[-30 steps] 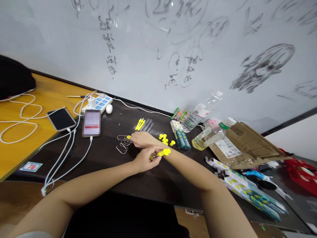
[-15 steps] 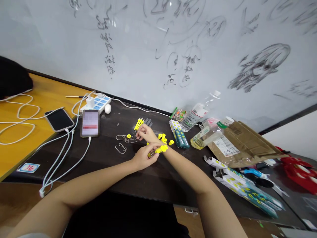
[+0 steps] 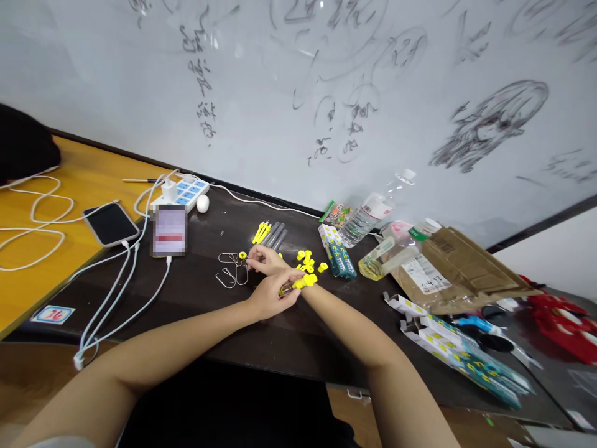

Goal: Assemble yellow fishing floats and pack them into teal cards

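My left hand [image 3: 275, 295] is closed around a slim tool whose yellow head [image 3: 306, 281] sticks out to the right. Beyond it, my right hand [image 3: 265, 258] reaches across to the left, its fingers pinched at the bent wire hooks [image 3: 241, 272]; one wire runs to the fingertips. A yellow ring [image 3: 242, 255] lies just left of those fingertips. Behind my right hand are yellow sticks [image 3: 262, 233] and dark grey rods [image 3: 275, 235]. Several small yellow parts [image 3: 306, 258] lie to the right of my hands.
A phone [image 3: 168, 231] and a power strip [image 3: 186, 194] are at the left, with white cables. Bottles [image 3: 367, 218], a patterned box [image 3: 339, 254], opened boxes [image 3: 457, 348] and brown packaging [image 3: 448, 267] occupy the right side. A whiteboard [image 3: 261, 93] stands behind.
My right hand has moved left and slightly down, from near the yellow sticks to the wire hooks. The grey rods show more fully. My left hand stays nearly still with the tool.
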The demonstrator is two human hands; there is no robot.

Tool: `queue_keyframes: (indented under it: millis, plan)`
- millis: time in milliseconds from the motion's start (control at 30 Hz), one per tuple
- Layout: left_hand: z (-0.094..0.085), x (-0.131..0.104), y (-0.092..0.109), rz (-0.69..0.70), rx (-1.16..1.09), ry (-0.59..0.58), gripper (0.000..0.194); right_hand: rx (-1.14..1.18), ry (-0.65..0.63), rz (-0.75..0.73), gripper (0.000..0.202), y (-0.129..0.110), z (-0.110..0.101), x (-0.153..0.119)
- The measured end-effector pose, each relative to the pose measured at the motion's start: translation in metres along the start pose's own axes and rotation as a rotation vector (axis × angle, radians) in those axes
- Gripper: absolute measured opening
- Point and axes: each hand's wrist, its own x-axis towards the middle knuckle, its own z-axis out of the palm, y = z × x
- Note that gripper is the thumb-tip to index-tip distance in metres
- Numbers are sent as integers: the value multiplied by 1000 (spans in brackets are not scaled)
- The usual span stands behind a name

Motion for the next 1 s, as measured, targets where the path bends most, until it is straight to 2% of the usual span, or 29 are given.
queue_keyframes:
  millis: [167,333,567,767,1000]
  plan:
    - [0,0,2,-6,-29,-16,33,-77,119,9,20,0,4,1]
    - [1,-2,0,-48,-48,-20,34,137,167,109,24,-4,6,-1]
    - [1,-2,-1,-73,-56,-33,33,294,214,44,29,-9,2,-2]
    - [1,-2,0,-98,-33,-40,33,549,206,101,32,-7,0,-4]
    - [2,0,0,-67,-72,-22,34,462,209,91,35,-3,6,-5]
